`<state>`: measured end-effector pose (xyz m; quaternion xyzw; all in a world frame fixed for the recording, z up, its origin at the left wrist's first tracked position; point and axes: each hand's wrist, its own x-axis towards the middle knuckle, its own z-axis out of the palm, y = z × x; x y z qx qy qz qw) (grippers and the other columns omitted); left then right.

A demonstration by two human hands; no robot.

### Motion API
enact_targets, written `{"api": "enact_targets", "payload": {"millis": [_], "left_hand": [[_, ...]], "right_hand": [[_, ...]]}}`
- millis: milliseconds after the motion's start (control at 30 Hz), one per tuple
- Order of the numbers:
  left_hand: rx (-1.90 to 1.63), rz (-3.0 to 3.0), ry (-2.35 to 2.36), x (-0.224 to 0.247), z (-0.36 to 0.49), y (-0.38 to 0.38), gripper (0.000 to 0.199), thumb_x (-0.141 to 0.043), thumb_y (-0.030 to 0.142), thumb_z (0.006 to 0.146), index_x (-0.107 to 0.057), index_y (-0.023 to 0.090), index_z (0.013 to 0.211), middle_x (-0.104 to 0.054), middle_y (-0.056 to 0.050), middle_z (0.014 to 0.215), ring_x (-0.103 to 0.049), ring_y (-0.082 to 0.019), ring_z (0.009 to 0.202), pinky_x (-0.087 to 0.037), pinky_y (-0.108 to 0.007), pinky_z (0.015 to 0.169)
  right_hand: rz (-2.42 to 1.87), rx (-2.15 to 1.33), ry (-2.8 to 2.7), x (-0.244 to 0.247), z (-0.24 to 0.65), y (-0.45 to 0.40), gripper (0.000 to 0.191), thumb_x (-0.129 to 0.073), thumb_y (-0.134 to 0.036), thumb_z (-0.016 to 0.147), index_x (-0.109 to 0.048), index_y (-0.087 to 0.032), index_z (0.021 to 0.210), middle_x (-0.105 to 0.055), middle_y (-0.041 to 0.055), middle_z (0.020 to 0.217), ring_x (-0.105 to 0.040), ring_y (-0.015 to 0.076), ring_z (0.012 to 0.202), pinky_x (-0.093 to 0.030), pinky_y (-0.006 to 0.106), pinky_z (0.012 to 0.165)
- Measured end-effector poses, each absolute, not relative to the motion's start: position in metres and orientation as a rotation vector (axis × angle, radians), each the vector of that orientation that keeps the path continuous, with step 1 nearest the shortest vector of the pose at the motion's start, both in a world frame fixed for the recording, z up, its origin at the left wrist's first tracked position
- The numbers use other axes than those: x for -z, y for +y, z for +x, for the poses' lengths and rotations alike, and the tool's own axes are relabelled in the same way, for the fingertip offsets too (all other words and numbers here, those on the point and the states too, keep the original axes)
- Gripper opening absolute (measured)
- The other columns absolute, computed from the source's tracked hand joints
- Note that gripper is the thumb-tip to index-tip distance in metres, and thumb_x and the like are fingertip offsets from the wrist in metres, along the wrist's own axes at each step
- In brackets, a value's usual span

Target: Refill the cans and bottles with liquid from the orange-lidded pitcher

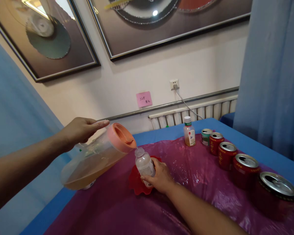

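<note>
My left hand grips a translucent plastic pitcher from its upper side, with the thumb along the top. The pitcher is tipped to the right and holds brownish liquid; its orange lid is at the mouth of a small clear bottle. Around that bottle my right hand is closed, keeping it nearly upright, tilted slightly left. The bottle has no cap and a pale label. Beneath it lies a red scalloped dish. Whether liquid is flowing at the spout is too small to tell.
A capped bottle with some liquid stands farther back. Several opened drink cans, including a green can and a red can, line the right side. Purple plastic sheeting covers the blue table. Blue curtains hang at both sides.
</note>
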<state>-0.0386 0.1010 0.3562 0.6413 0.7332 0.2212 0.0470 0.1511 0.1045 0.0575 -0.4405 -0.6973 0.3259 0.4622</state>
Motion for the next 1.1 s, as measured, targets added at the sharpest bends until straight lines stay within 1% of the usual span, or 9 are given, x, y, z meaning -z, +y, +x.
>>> {"api": "enact_targets", "payload": {"millis": [100, 300, 533, 767, 933, 1100], "left_hand": [[-0.693, 1.895, 2.281, -0.3566, -0.0374, 0.1012, 0.063, -0.063, 0.076, 0.067, -0.033, 0.025, 0.046, -0.027, 0.007, 0.043, -0.024, -0.010, 0.041, -0.019, -0.028, 0.045], [-0.709, 1.864, 2.277, -0.3569, -0.0419, 0.1019, 0.060, -0.065, 0.076, 0.066, -0.042, 0.024, 0.048, -0.027, 0.007, 0.045, -0.023, -0.011, 0.044, -0.020, -0.027, 0.045], [-0.681, 1.864, 2.290, -0.3550, -0.0431, 0.1033, 0.062, -0.063, 0.079, 0.066, -0.041, 0.024, 0.048, -0.029, 0.006, 0.046, -0.024, -0.011, 0.045, -0.019, -0.027, 0.045], [-0.705, 1.873, 2.271, -0.3544, -0.0405, 0.1023, 0.060, -0.064, 0.076, 0.067, -0.042, 0.024, 0.048, -0.027, 0.006, 0.045, -0.023, -0.011, 0.044, -0.019, -0.027, 0.045], [-0.693, 1.867, 2.253, -0.3534, -0.0399, 0.1030, 0.064, -0.065, 0.078, 0.065, -0.037, 0.024, 0.046, -0.027, 0.006, 0.044, -0.023, -0.011, 0.045, -0.020, -0.027, 0.045], [-0.671, 1.887, 2.284, -0.3532, -0.0395, 0.1038, 0.064, -0.063, 0.079, 0.066, -0.038, 0.024, 0.045, -0.028, 0.006, 0.043, -0.025, -0.011, 0.044, -0.021, -0.027, 0.045]], "right_hand": [[-1.075, -0.800, -1.718, -0.0576, 0.1514, 0.1041, 0.067, -0.085, -0.040, 0.067, -0.057, -0.024, 0.126, -0.072, 0.0064, 0.115, -0.065, 0.0278, 0.103, -0.045, 0.037, 0.089], [-1.081, -0.797, -1.703, -0.0573, 0.1505, 0.1042, 0.067, -0.085, -0.041, 0.067, -0.058, -0.023, 0.126, -0.072, 0.0068, 0.114, -0.065, 0.0283, 0.103, -0.045, 0.038, 0.090], [-1.069, -0.806, -1.703, -0.0573, 0.1500, 0.1046, 0.066, -0.085, -0.040, 0.066, -0.058, -0.024, 0.125, -0.072, 0.0063, 0.114, -0.065, 0.0284, 0.103, -0.045, 0.039, 0.090], [-1.081, -0.809, -1.720, -0.0574, 0.1502, 0.1045, 0.069, -0.084, -0.042, 0.067, -0.057, -0.023, 0.127, -0.071, 0.0062, 0.115, -0.064, 0.0290, 0.103, -0.045, 0.038, 0.090], [-1.094, -0.804, -1.724, -0.0570, 0.1502, 0.1052, 0.069, -0.084, -0.043, 0.067, -0.057, -0.023, 0.127, -0.071, 0.0069, 0.115, -0.064, 0.0296, 0.105, -0.044, 0.039, 0.091], [-1.090, -0.798, -1.726, -0.0574, 0.1511, 0.1052, 0.069, -0.085, -0.044, 0.067, -0.057, -0.023, 0.126, -0.071, 0.0072, 0.114, -0.065, 0.0290, 0.103, -0.045, 0.039, 0.089]]}}
